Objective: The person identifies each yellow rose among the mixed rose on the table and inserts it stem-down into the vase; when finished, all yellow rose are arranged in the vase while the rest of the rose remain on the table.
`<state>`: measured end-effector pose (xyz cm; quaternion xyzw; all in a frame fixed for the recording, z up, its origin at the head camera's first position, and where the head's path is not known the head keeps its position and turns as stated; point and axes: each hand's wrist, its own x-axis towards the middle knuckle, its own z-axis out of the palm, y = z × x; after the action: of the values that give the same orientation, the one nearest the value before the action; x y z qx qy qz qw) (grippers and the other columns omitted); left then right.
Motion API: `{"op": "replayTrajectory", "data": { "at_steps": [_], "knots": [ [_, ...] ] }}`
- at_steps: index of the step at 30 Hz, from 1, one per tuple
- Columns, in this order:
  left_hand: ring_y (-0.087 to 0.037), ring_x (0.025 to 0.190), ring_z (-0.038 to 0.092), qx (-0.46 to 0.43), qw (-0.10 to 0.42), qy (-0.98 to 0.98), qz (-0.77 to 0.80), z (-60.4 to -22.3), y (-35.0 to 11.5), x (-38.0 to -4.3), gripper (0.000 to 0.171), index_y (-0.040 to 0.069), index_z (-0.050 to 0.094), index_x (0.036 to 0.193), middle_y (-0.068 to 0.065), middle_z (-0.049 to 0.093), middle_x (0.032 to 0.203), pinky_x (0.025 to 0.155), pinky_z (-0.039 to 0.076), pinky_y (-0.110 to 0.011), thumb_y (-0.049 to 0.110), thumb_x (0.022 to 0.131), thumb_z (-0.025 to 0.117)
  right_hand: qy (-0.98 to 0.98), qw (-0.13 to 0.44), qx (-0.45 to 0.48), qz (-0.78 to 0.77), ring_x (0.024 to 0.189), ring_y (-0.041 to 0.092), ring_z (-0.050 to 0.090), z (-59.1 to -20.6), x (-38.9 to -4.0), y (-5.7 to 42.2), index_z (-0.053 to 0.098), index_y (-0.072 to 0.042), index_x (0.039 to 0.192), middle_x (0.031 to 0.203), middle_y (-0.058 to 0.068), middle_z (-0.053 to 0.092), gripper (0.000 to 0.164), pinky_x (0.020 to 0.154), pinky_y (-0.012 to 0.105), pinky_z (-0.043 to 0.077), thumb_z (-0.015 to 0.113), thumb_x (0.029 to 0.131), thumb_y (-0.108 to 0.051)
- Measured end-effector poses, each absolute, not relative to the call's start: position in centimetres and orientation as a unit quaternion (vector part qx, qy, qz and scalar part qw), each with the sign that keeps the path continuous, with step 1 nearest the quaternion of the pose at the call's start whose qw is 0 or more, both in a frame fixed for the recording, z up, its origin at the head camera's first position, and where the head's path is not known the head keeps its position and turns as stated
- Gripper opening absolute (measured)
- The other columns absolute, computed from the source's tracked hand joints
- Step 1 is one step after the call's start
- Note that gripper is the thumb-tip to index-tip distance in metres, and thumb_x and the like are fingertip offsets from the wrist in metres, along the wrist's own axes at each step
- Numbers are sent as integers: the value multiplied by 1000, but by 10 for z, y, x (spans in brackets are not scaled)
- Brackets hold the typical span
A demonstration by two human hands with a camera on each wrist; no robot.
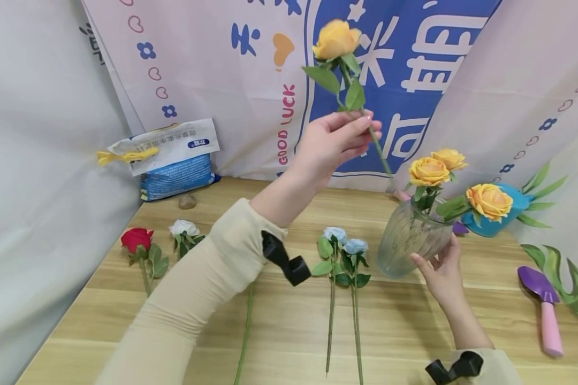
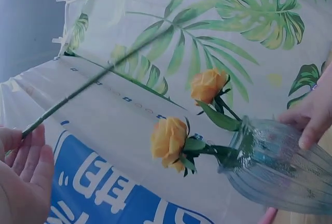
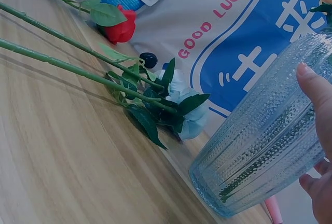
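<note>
Flower arranging at a wooden table (image 1: 279, 321), seen from the head and both wrists. The left hand (image 1: 334, 140) is raised above the table and pinches the green stem of a yellow rose (image 1: 336, 38) between thumb and curled fingers; the bloom stands above the hand, and the stem slants down to the right past the fingers towards the glass vase (image 1: 409, 240). In the left wrist view the same stem (image 2: 88, 86) runs out from the fingers (image 2: 28, 167) diagonally across the backdrop.

The right hand (image 1: 442, 272) grips the vase from its right side, fingers curled round the ribbed glass; the right wrist view shows the fingertips (image 3: 314, 86) pressed against the wall of the vase (image 3: 259, 146). The vase stands on the table, tilted slightly to the right. Three yellow roses (image 1: 430, 171) already sit in it, their heads leaning to the right over the rim.

Two pale blue roses (image 1: 345, 246) lie flat on the table just left of the vase, stems pointing towards the person. Farther left lie a white rose (image 1: 183, 229) and a red rose (image 1: 137, 238), well apart from the vase. A blue and white bag (image 1: 173, 160) leans against the printed backdrop at the rear. A purple trowel with a pink handle (image 1: 543, 307) lies at the right edge, and a teal watering can (image 1: 506, 216) stands behind the vase.
</note>
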<state>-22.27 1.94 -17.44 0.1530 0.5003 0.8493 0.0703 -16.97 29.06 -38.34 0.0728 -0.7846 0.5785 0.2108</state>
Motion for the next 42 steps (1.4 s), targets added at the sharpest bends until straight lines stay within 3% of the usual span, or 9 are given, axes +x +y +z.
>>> {"op": "replayTrajectory", "data": {
  "at_steps": [11, 19, 25, 32, 36, 39, 42],
  "knots": [
    [-6, 75, 63, 191, -56, 538, 820, -173, 61, -222, 20, -6, 61, 103, -15, 66, 96, 73, 51, -23, 5, 87, 57, -783, 212, 74, 580, 128, 15, 26, -384, -171, 292, 12, -19, 139, 138, 3, 28, 83, 96, 14, 31, 58, 79, 15],
    [-10, 76, 64, 198, -80, 586, 781, -192, 78, -230, 17, -6, 62, 100, -15, 67, 93, 67, 51, -18, 4, 86, 59, -781, 212, 66, 583, 130, 17, 24, -385, -172, 291, 12, -18, 139, 138, 4, 28, 82, 103, 24, 27, 58, 79, 14],
    [-3, 79, 62, 217, -53, 633, 741, -214, 95, -249, 18, 0, 64, 100, -9, 68, 93, 69, 50, -16, 10, 86, 60, -779, 215, 64, 586, 130, 17, 24, -384, -171, 291, 13, -17, 139, 137, 4, 29, 82, 106, 37, 22, 58, 78, 16],
    [-2, 76, 61, 252, 21, 680, 688, -233, 112, -260, 17, 8, 67, 98, 1, 68, 89, 60, 52, -20, 19, 85, 62, -773, 224, 78, 589, 128, 16, 27, -386, -172, 292, 15, -15, 139, 135, 2, 31, 82, 96, 15, 32, 57, 77, 19],
    [-7, 65, 59, 245, 79, 688, 678, -238, 117, -259, 15, 9, 67, 97, 5, 68, 87, 51, 52, -23, 18, 87, 61, -772, 224, 78, 590, 127, 16, 29, -387, -173, 292, 15, -14, 139, 134, 2, 31, 82, 95, 15, 33, 57, 77, 19],
    [-9, 61, 56, 243, 91, 696, 669, -243, 122, -260, 15, 9, 67, 98, 6, 68, 85, 51, 49, -20, 17, 88, 59, -775, 220, 76, 587, 127, 17, 28, -386, -173, 292, 14, -15, 139, 135, 3, 30, 82, 96, 16, 32, 57, 77, 18],
    [-8, 68, 59, 253, 87, 695, 667, -250, 126, -260, 16, 9, 68, 99, 5, 68, 85, 54, 48, -20, 16, 88, 60, -777, 217, 76, 586, 128, 17, 27, -385, -173, 292, 13, -15, 139, 136, 4, 29, 82, 96, 16, 31, 57, 78, 16]
  ]
}}
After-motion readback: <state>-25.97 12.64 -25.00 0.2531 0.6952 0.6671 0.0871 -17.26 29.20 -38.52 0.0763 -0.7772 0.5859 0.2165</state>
